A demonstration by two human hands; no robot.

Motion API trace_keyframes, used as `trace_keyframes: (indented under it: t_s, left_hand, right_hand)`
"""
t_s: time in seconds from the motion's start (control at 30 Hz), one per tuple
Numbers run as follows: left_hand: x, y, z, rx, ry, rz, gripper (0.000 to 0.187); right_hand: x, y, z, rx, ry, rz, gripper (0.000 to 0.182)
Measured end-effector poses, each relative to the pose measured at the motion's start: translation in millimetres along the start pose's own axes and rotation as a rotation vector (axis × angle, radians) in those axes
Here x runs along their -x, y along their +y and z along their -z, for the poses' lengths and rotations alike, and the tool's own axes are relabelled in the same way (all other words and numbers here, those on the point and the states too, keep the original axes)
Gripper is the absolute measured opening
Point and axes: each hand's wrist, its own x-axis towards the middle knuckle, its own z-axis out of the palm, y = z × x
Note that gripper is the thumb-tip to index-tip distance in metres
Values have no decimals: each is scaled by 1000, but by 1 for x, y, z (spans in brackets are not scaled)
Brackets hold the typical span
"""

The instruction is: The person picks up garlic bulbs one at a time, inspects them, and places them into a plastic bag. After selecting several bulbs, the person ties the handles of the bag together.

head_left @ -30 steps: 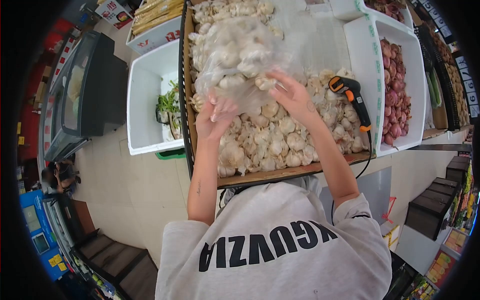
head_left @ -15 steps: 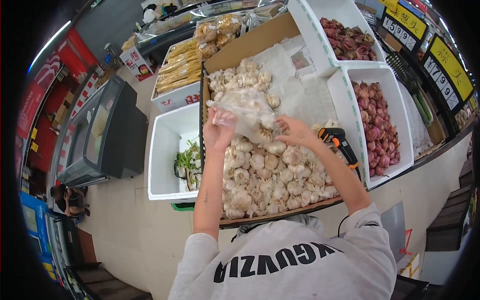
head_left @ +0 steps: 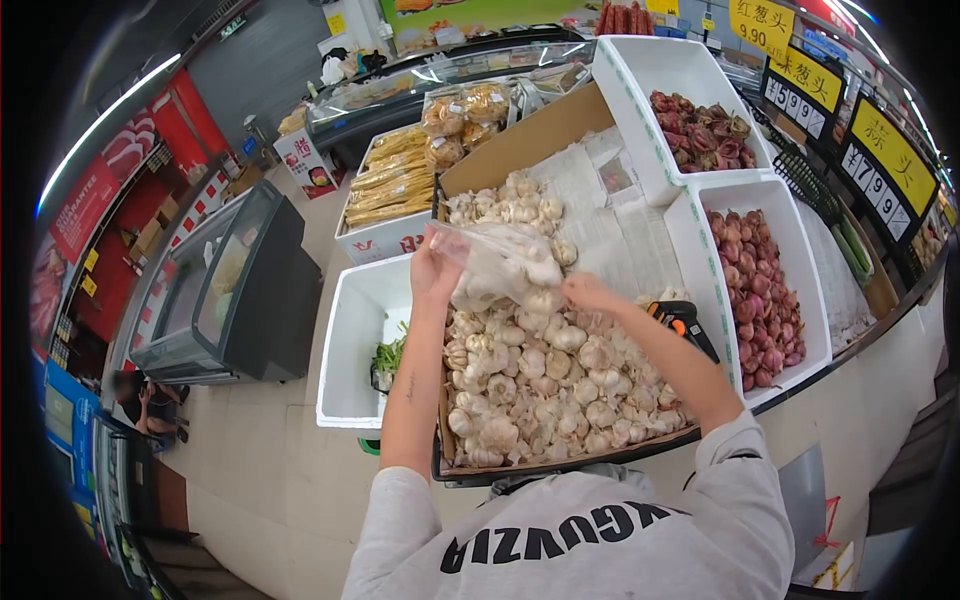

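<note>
My left hand (head_left: 437,268) is closed on the edge of a clear plastic bag (head_left: 490,255), which has garlic bulbs inside it. The bag lies over a large heap of garlic (head_left: 560,385) in a cardboard-lined bin. At the bag's right side, my right hand (head_left: 590,293) has its fingers drawn together, right beside a pale bulb; I cannot tell what they hold. A black and orange handheld tool (head_left: 685,328) lies on the garlic, partly behind my right forearm.
White foam boxes of red shallots (head_left: 752,290) and darker red bulbs (head_left: 700,132) stand to the right. On the left, another foam box (head_left: 340,345) holds green vegetables. Packs of dried yellow sticks (head_left: 395,180) sit behind it. Price signs (head_left: 888,175) rise at far right.
My right hand's fingers have gone from spread to drawn together beside the bag. My left hand still holds the bag. The camera view has tilted up, showing more of the shop.
</note>
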Motion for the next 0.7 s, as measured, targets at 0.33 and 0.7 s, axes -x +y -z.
trace_keyframes:
  t_s: [0.33,0.7]
  left_hand:
    - [-66,55,-47,20,11,-128,8]
    - [45,-5,-4,-753,61,528,14]
  right_hand:
    - [-78,-137,136,-688,607,169,18]
    - [-41,2,84,-998,539,43,16]
